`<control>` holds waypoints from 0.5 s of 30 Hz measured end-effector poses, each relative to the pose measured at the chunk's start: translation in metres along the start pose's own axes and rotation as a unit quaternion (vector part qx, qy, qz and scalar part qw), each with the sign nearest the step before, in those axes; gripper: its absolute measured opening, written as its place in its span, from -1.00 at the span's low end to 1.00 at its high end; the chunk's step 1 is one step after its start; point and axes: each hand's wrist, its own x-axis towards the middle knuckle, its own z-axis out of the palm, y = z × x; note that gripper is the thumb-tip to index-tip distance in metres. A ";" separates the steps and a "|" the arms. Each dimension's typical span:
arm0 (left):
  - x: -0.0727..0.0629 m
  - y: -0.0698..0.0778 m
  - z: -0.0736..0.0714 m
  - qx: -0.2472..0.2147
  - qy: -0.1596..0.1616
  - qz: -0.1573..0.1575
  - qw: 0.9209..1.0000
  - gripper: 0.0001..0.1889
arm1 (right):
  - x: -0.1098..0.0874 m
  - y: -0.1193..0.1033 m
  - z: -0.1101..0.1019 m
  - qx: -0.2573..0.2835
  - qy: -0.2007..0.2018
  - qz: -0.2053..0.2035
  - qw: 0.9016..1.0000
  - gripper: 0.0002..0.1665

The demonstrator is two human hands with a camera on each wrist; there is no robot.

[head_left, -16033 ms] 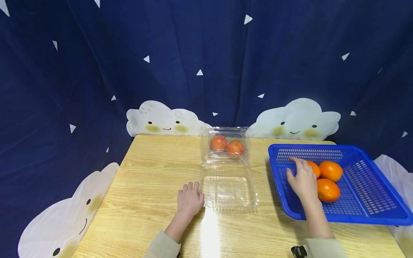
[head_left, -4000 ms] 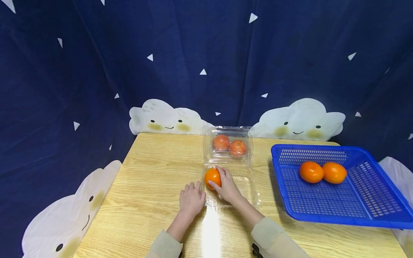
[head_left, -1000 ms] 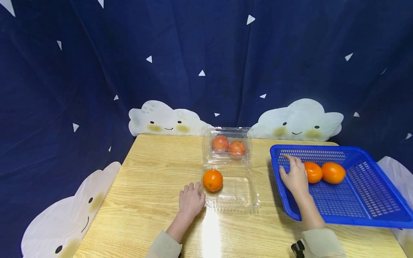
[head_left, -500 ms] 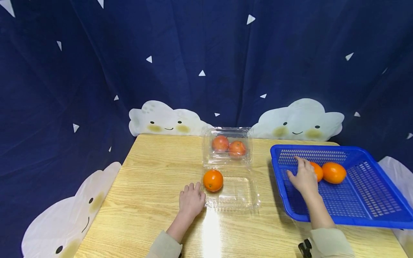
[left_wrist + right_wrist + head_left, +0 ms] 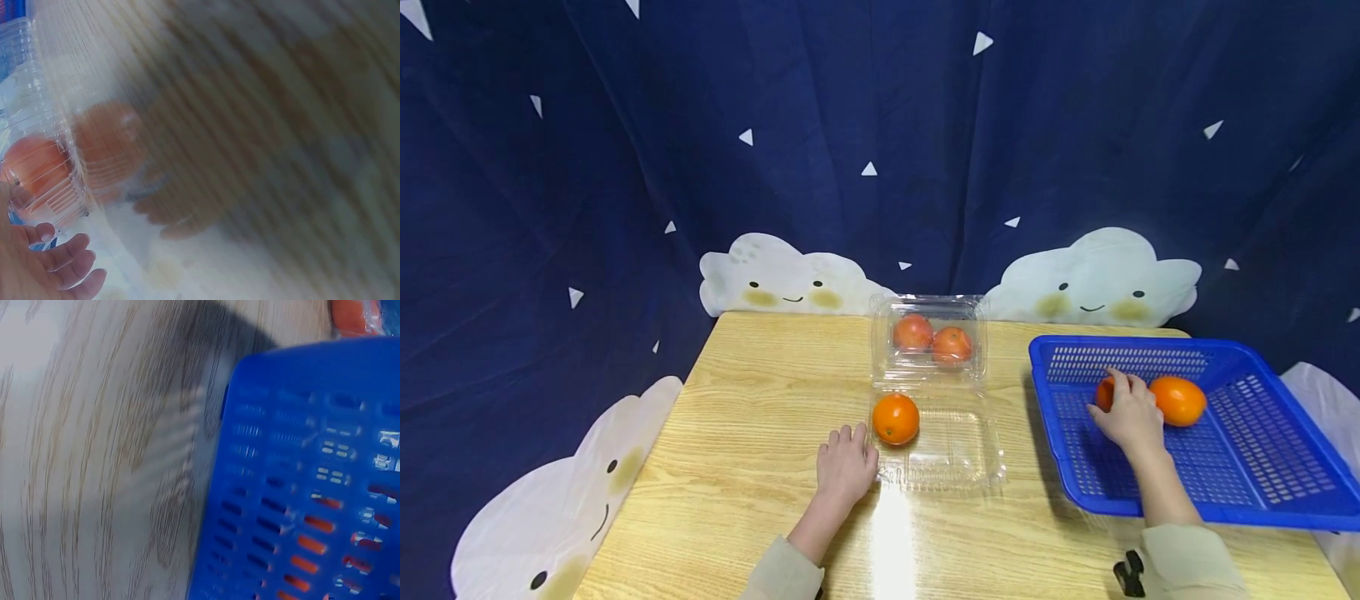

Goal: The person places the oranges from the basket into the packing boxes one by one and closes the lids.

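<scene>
In the head view, my right hand [image 5: 1131, 417] reaches into a blue plastic basket [image 5: 1052, 450]. Its thumb and fingers curl round an orange [image 5: 1103, 394], mostly hidden beneath the hand. A second orange [image 5: 1180, 402] lies just right of it. My left hand [image 5: 842, 465] rests on the table, fingertips at the left edge of a clear plastic container [image 5: 955, 446]. One orange [image 5: 895, 419] sits in that container's upper left corner. In the left wrist view, loosely bent fingers of my left hand [image 5: 59, 265] show beside the plastic. The right wrist view shows the basket side, not the hand.
Behind the container stands another clear plastic section [image 5: 928, 373] with two reddish-orange fruits [image 5: 951, 345] seen through it. The wooden table [image 5: 760, 383] ends at a dark blue curtain [image 5: 820, 183] with cloud shapes.
Over the last second my right hand has moved right across the basket onto the left orange. Earlier it set one orange into the container. My left hand has stayed put.
</scene>
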 end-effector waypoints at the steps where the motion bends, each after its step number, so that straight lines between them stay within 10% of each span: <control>1: 0.000 0.000 0.000 0.000 0.001 0.000 1.000 -0.60 | 0.000 0.002 0.000 0.000 -0.002 0.001 1.000 -0.21; 15: 0.000 -0.001 0.000 -0.003 0.003 0.003 1.000 -0.61 | 0.005 0.018 -0.003 -0.012 -0.025 0.012 1.000 -0.20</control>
